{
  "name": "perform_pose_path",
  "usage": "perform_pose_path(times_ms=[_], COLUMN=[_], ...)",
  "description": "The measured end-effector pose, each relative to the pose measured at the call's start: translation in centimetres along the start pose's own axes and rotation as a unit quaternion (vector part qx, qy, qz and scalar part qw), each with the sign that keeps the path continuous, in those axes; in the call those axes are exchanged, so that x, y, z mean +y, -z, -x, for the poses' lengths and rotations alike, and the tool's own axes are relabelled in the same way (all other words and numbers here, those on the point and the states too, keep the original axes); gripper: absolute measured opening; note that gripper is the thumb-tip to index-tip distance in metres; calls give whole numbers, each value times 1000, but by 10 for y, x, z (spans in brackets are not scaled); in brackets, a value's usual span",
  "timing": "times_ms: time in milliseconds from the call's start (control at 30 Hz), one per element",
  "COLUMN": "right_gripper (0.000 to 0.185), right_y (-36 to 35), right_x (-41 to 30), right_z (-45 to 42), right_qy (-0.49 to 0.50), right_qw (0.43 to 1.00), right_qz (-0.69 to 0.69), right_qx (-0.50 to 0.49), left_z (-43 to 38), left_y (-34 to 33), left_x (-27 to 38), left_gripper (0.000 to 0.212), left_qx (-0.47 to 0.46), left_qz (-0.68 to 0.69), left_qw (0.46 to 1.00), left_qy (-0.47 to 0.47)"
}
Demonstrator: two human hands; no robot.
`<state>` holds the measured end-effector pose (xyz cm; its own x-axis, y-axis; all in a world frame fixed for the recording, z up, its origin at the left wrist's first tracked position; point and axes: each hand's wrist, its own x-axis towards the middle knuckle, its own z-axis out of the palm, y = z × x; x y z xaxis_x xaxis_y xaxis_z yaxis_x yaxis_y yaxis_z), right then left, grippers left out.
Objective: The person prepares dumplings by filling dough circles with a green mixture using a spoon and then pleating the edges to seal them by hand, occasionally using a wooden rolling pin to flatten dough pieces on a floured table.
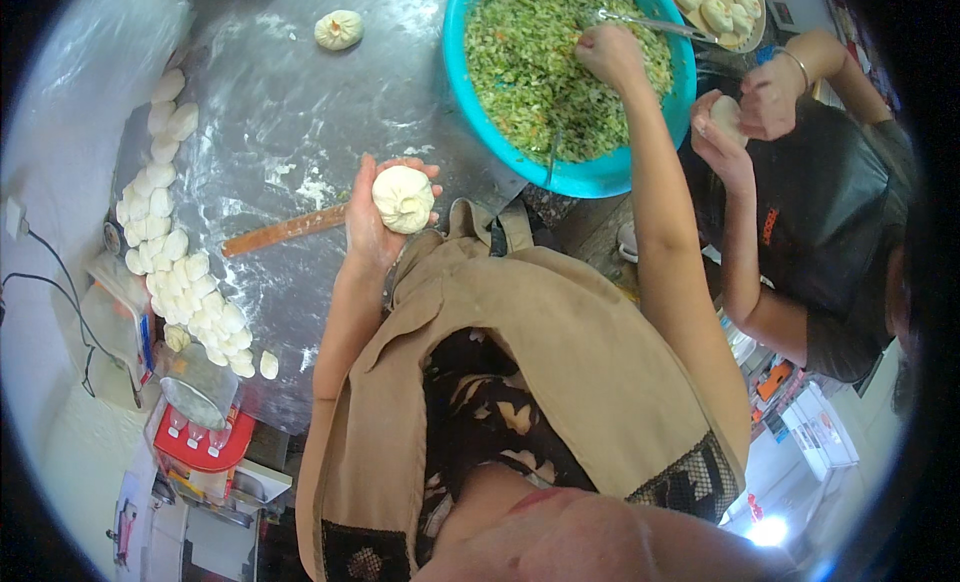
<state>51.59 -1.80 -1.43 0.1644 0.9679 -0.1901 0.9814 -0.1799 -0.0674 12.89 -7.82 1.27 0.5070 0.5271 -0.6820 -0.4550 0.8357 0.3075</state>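
My left hand [371, 218] is raised palm up above the floured metal table, with a closed, pleated dough bun [403, 199] resting in it. Below that hand lies a wooden rolling pin [285, 231], one end hidden by it. My right hand [611, 55] reaches into chopped vegetable filling [525, 79] in a large turquoise basin [456, 64]; its fingertips are at the filling and a metal utensil's bowl end, and whether they grip anything is unclear. Another pleated bun [339, 30] sits on the table's far part, orange filling showing at its top.
Many small dough pieces [180, 282] line the table's left side. At right, a co-worker [810, 199] shapes dough [726, 120] in both hands. Beyond the basin is a tray [742, 47] of buns. A plastic container [199, 387] and red tray [202, 456] are at lower left.
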Motion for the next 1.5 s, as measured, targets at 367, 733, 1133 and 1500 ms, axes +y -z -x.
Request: perform_pose_path(times_ms=[367, 733, 1133, 1500], right_gripper=[14, 22, 76, 69], right_y=[96, 79, 74, -61], right_x=[-155, -244, -273, -273], right_z=[106, 198, 181, 10], right_qy=[-13, 347, 294, 19], right_qw=[774, 851, 876, 892], right_qz=[-630, -304, -352, -424], right_qx=[-67, 252, 147, 156], left_z=[13, 75, 66, 103], left_y=[-29, -32, -19, -10], left_x=[-5, -24, 10, 100], left_gripper=[57, 58, 68, 80], left_qx=[-109, -53, 0, -135], left_qz=[176, 166, 195, -74], left_qw=[978, 976, 972, 777], left_qy=[7, -133, -131, -611])
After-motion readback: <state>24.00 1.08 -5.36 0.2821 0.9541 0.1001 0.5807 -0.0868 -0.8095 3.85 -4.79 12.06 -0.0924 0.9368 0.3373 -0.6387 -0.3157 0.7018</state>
